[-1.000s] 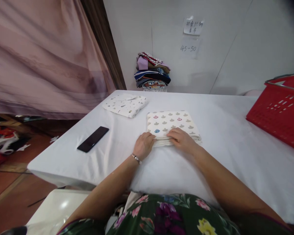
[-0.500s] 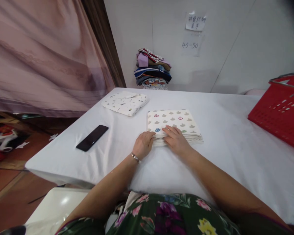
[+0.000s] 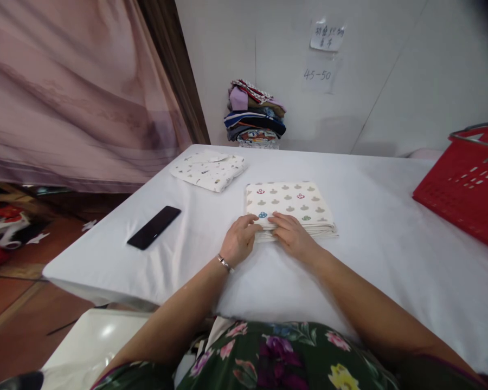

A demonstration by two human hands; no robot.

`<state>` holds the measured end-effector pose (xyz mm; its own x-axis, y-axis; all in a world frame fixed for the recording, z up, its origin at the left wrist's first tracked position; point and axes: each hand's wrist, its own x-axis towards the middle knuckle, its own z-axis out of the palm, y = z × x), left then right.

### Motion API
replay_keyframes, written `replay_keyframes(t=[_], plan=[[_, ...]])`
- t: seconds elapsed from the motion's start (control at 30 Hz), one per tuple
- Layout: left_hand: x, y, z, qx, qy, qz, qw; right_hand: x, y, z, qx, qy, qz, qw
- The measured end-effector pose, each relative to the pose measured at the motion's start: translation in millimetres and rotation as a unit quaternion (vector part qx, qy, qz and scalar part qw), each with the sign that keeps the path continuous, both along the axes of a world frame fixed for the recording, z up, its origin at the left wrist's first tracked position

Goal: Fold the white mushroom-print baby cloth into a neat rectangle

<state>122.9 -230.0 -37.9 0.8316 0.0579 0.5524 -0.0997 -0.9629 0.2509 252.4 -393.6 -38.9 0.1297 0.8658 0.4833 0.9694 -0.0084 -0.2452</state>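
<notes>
A white folded cloth (image 3: 287, 197) with rows of grey cloud-like prints and a few red, blue and green ones lies flat on the table. At its near left corner, my left hand (image 3: 239, 238) pinches the layered edge between thumb and fingers. Just to the right, my right hand (image 3: 295, 235) has its fingers on top of the cloth and its thumb against the stacked layers of the same near edge. A second folded cloth (image 3: 209, 172), white with small scattered prints, rests farther back on the left, apart from both hands.
The table (image 3: 390, 227) wears a white cover. A black phone (image 3: 154, 227) lies on its left part. At the right edge stands a red plastic basket (image 3: 467, 184). Behind the table rises a pile of folded clothes (image 3: 255, 116) against the wall. A pink curtain (image 3: 73, 97) hangs at left.
The fingers of my right hand have drawn slightly back towards the near edge, and my left fingers have shifted a little on the corner. The folded cloth stays in place.
</notes>
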Motion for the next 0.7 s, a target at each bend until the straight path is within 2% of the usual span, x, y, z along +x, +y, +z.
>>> replay_keyframes(t=[0.17,0.3,0.43,0.53,0.6,0.7], plan=[[-6.0,-4.8,12.9,0.064,0.038,0.006,0.997,3.6,-4.0,1.4,0.005,0.008,0.009,1.000],[-7.1,-5.6,17.8,0.068,0.036,0.010,0.997,20.7,-28.1,-4.0,-0.028,0.021,-0.029,0.999],[-5.4,-2.3,14.5,0.047,0.021,0.008,0.999,49.7,-77.8,-12.5,-0.042,0.027,-0.104,0.993],[-4.0,0.0,11.3,0.030,0.011,0.001,0.999,61.6,-111.7,-12.9,-0.028,0.040,-0.169,0.984],[-3.2,0.4,10.1,0.015,0.004,-0.004,1.000,59.6,-122.5,-9.9,-0.004,0.062,-0.215,0.975],[-2.0,-0.2,9.3,-0.004,-0.013,-0.005,1.000,48.1,-120.5,-4.8,0.043,0.110,-0.275,0.954]])
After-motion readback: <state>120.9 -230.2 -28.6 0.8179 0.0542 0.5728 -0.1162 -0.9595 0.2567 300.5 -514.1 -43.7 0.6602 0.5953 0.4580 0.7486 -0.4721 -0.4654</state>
